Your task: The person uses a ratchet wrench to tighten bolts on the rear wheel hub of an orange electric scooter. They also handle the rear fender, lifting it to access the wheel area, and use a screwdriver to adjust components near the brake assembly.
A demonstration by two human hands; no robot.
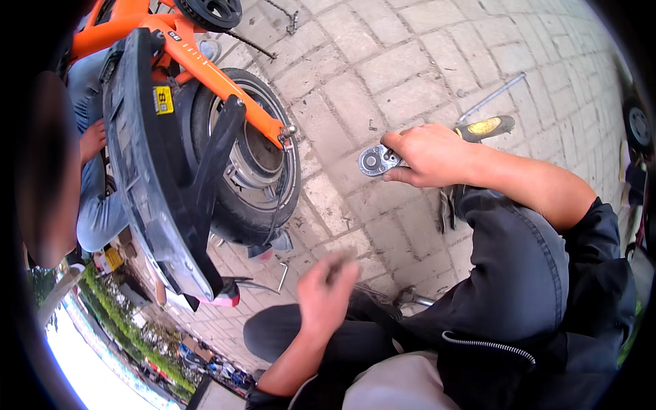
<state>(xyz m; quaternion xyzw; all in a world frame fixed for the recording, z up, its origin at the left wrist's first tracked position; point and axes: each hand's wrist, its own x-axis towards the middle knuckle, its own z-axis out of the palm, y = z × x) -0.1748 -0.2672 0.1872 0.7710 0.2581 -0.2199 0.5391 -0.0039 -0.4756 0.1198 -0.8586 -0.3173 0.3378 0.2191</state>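
My right hand [434,154] is closed around a ratchet wrench [371,161], its round silver head pointing left over the paving. My left hand [326,294] is blurred by motion above my knee; something dark shows between its fingers, too smeared to name. Left of both hands lies an orange-framed electric bike or scooter [198,61] on its side or tipped over. Its wheel [256,147] has a black tyre and a silver hub. A long black fender [147,157] with a yellow sticker covers part of the wheel. Neither hand touches the vehicle.
A yellow-and-black tool handle [484,128] lies beyond my right hand, beside a metal rod [493,97]. An L-shaped hex key [283,276] rests on the brick paving [383,68] near the wheel. Across the vehicle, another person's hand [93,140] rests near blue jeans [102,215].
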